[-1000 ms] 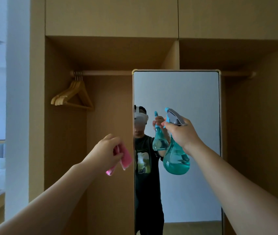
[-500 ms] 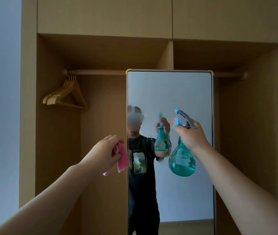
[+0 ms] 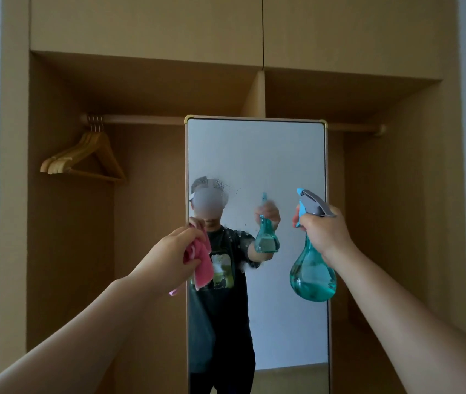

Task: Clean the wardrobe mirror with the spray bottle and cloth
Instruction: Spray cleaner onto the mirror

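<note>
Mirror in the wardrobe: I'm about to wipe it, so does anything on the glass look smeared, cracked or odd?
Only a patch of fine droplets blurs the left-middle glass of the tall wood-framed mirror, level with the nozzle of the teal teardrop spray bottle. It looks like wet spray, not damage; no cracks show.

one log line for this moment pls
phase: spray | left hand: holds pink cloth | right hand: grips spray bottle | mirror: droplets left of centre

Mirror (image 3: 257, 257) bottom out of frame
</note>
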A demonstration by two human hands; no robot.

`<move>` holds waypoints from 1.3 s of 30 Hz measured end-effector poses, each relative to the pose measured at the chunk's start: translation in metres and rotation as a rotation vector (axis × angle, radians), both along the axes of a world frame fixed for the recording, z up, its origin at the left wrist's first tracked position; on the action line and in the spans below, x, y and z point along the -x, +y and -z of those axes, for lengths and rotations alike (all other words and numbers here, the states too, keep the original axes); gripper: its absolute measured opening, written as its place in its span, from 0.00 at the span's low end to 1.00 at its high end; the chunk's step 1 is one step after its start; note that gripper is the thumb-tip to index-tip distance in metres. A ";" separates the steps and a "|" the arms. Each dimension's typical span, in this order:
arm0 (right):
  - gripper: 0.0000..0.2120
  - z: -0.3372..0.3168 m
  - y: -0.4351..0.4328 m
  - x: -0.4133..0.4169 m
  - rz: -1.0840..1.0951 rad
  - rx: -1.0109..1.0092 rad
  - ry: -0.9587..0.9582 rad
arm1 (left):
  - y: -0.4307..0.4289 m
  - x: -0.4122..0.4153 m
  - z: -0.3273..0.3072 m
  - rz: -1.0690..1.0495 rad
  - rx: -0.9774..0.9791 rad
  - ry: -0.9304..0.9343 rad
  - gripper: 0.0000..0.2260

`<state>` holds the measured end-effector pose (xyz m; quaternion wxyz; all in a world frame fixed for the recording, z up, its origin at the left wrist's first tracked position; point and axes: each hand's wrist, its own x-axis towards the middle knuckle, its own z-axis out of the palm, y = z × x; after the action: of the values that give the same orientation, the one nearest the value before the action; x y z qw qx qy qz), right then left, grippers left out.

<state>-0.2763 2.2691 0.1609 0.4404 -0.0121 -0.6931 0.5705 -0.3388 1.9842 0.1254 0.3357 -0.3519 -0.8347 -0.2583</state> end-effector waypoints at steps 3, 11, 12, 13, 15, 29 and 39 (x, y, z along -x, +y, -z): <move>0.12 0.000 0.011 -0.007 -0.002 -0.011 -0.031 | 0.007 -0.006 -0.001 0.012 -0.017 0.013 0.19; 0.07 -0.003 0.040 -0.014 0.033 -0.020 -0.038 | 0.023 -0.017 -0.001 -0.056 -0.003 -0.012 0.15; 0.07 -0.004 0.043 -0.014 0.025 -0.024 -0.034 | 0.026 -0.018 -0.001 -0.064 -0.004 -0.016 0.15; 0.07 -0.004 0.046 -0.014 0.018 -0.024 -0.030 | 0.028 -0.020 0.000 -0.070 -0.007 -0.018 0.15; 0.06 -0.004 0.052 -0.013 0.018 -0.014 -0.035 | 0.032 -0.022 0.000 -0.076 -0.014 -0.023 0.15; 0.09 0.009 0.082 -0.025 -0.021 -0.007 -0.049 | 0.058 -0.031 0.007 -0.078 -0.017 -0.036 0.16; 0.11 0.081 0.082 -0.012 -0.043 -0.028 -0.229 | 0.051 -0.025 0.041 -0.089 0.031 -0.134 0.16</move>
<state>-0.2644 2.3508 0.0802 0.3461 -0.0561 -0.7468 0.5652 -0.3142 2.0349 0.0839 0.2844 -0.3016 -0.8741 -0.2530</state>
